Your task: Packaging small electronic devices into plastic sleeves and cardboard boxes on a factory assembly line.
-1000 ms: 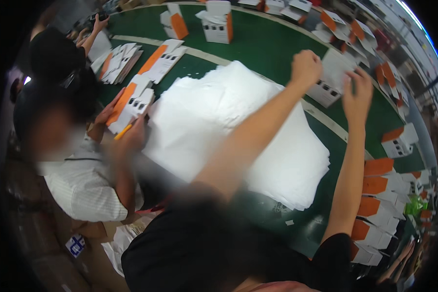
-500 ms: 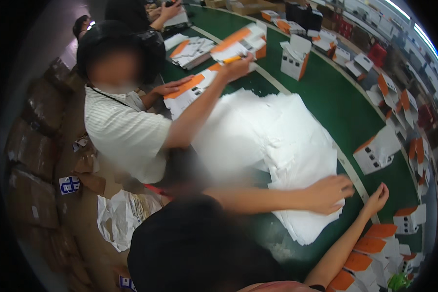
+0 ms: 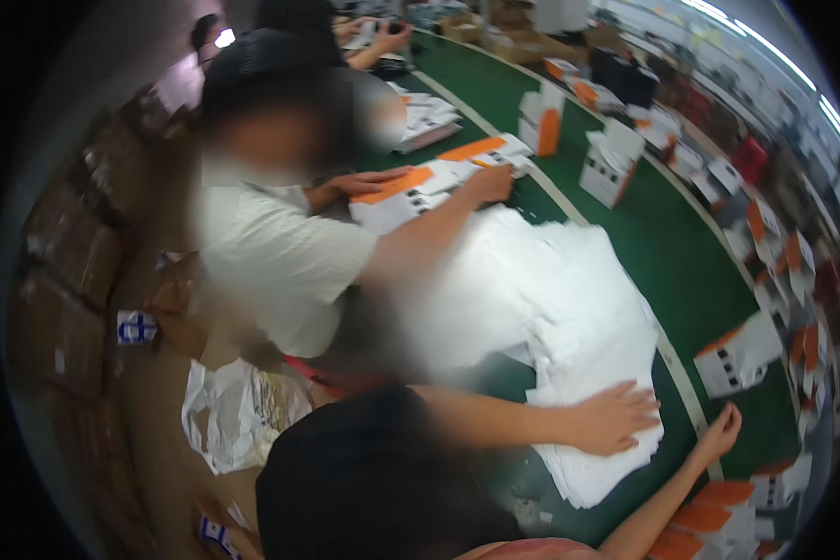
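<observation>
A big pile of white flat sheets [image 3: 569, 308] lies on the green table [image 3: 663, 233]. My left hand [image 3: 616, 417] rests flat on the pile's near corner, fingers spread, holding nothing. My right hand [image 3: 721, 431] hovers just right of the pile over the green surface, fingers loosely apart and empty. White boxes with orange panels [image 3: 733, 353] stand close to the right of it.
A co-worker in a white shirt [image 3: 280, 261] sits at my left, with both hands on flat orange-and-white cartons [image 3: 411, 191]. More upright boxes [image 3: 611, 161] stand further back and along the right edge. Brown cartons [image 3: 65, 308] and crumpled plastic [image 3: 238, 411] lie on the floor at left.
Both my hands have drawn back from the far boxes to the near end of the white pile. My left hand has settled flat on it. The view has swung left.
</observation>
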A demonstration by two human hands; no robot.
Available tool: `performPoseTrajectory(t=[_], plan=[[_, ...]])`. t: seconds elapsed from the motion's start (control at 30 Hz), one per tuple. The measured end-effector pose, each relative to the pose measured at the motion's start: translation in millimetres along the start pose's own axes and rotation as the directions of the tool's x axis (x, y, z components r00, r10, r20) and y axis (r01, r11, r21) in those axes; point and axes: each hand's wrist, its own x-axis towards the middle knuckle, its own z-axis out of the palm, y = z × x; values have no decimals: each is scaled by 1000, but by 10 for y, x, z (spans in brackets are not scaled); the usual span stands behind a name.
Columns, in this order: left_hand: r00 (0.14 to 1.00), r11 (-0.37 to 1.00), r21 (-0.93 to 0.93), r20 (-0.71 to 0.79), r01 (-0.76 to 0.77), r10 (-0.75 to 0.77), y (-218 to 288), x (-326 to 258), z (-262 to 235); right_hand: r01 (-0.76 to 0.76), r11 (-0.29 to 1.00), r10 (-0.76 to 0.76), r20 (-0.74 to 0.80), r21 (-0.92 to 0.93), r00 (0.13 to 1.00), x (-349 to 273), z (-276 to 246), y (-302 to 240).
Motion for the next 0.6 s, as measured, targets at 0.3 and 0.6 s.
performPoseTrajectory(t=[0.3, 0.6], plan=[[1000, 999, 48, -4, -26, 26, 7, -3, -65, -11, 1000, 11, 1, 20, 1000, -120, 44, -326], [1000, 998, 61, 29, -2, 0, 41, -55, -70, -35, 999, 34, -4, -28, 999, -200, 27, -426]])
